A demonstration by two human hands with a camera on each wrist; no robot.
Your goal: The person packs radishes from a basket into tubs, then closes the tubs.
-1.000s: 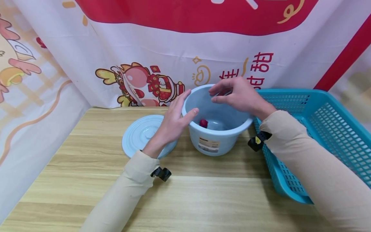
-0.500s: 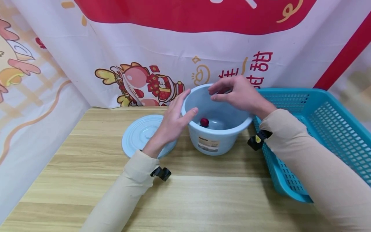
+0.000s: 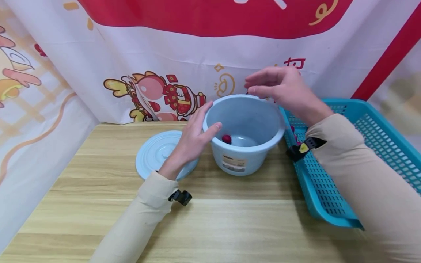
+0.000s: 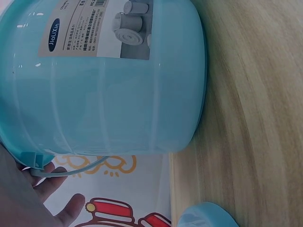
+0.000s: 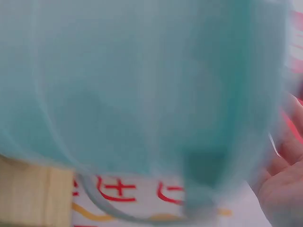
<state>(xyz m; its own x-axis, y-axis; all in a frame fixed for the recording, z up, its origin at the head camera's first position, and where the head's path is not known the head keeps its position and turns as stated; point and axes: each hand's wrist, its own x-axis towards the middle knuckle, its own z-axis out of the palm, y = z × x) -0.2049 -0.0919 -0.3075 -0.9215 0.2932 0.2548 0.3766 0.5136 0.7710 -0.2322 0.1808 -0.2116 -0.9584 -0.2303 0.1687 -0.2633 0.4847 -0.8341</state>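
Note:
A light blue plastic bucket (image 3: 256,160) with a paper label stands upright on the table. My left hand (image 3: 190,138) rests on its left rim, fingers straight along the outside and thumb at the rim's edge. In the left wrist view, those fingertips (image 4: 71,208) lie by the handle's joint. One small dark red round object (image 3: 226,139) lies on the bucket's bottom. My right hand (image 3: 287,87) hovers above the far right rim, fingers loosely bent, nothing seen between them. The right wrist view shows part of that hand (image 5: 286,189) beside the blurred bucket wall.
A round blue lid (image 3: 151,155) lies left of the bucket, partly under my left forearm. At the right stands a teal perforated basket (image 3: 312,197), with reddish things (image 3: 292,129) at its near left wall, mostly hidden by my right arm. A printed cloth (image 3: 184,54) hangs behind.
My right hand has risen out of the bucket's mouth and shifted up and to the right. Reddish things in the basket have come into view. The left hand stays on the rim.

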